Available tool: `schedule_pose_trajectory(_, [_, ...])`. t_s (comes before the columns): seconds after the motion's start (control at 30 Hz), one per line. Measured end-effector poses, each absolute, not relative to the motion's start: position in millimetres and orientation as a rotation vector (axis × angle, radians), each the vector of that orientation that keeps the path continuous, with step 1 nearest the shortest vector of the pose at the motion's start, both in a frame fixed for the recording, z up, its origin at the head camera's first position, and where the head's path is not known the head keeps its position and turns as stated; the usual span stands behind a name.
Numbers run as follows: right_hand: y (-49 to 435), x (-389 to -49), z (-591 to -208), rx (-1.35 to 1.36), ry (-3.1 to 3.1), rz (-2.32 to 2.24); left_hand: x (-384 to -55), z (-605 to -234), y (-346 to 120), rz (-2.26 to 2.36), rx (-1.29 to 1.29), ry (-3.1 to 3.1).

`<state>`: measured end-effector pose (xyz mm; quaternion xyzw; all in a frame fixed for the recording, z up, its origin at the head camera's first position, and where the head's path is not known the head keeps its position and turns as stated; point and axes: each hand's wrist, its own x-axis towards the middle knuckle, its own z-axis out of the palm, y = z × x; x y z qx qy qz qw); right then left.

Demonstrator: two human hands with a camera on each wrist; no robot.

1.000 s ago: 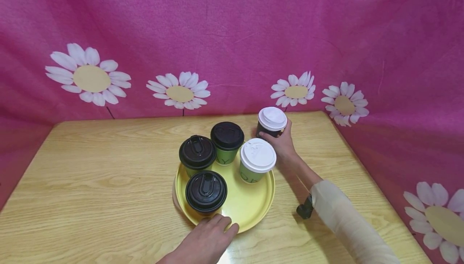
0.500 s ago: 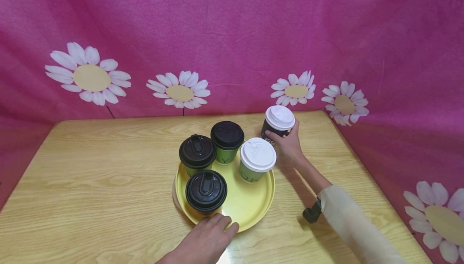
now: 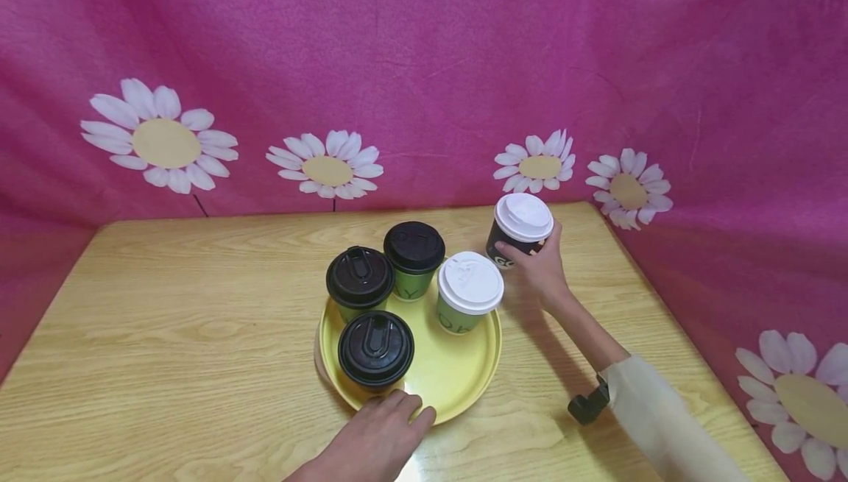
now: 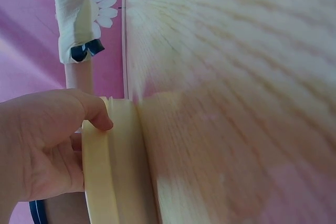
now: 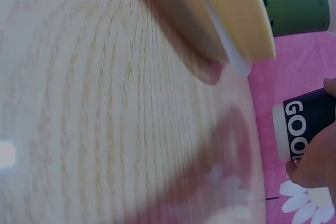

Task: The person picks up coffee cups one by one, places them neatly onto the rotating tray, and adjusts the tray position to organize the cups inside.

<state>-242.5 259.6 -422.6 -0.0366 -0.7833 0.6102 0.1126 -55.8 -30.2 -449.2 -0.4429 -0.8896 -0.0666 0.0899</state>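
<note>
A black paper coffee cup (image 3: pixel 520 218) with a white lid and white lettering is gripped in my right hand (image 3: pixel 545 274), beyond the right side of the round yellow tray (image 3: pixel 457 386). In the right wrist view, the cup (image 5: pixel 315 114) is held off the table, pink cloth showing past its base. My left hand (image 3: pixel 386 432) holds the tray's near rim; in the left wrist view its thumb (image 4: pixel 102 119) lies outside the wall, the fingers inside. On the tray stand a white-lidded green cup (image 3: pixel 469 287) and three black-lidded cups, front (image 3: pixel 376 349), left (image 3: pixel 360 277) and back (image 3: pixel 415 248).
The wooden table (image 3: pixel 185 335) extends on both sides of the tray. A pink cloth (image 3: pixel 424 62) with white daisies hangs behind and to the sides. A dark device (image 3: pixel 588 402) is strapped to the right wrist by the pale sleeve (image 3: pixel 662 416).
My right hand has moved to the right with the black cup, away from the tray, and more of its lettering shows. The left hand, the tray and its cups stay put.
</note>
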Motion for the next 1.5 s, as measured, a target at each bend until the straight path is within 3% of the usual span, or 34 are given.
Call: schedule_pose_trajectory(1.5, [274, -144, -385, 0.039, -2.204, 1.798, -55, -450, -32, -0.232, -1.323, -2.616])
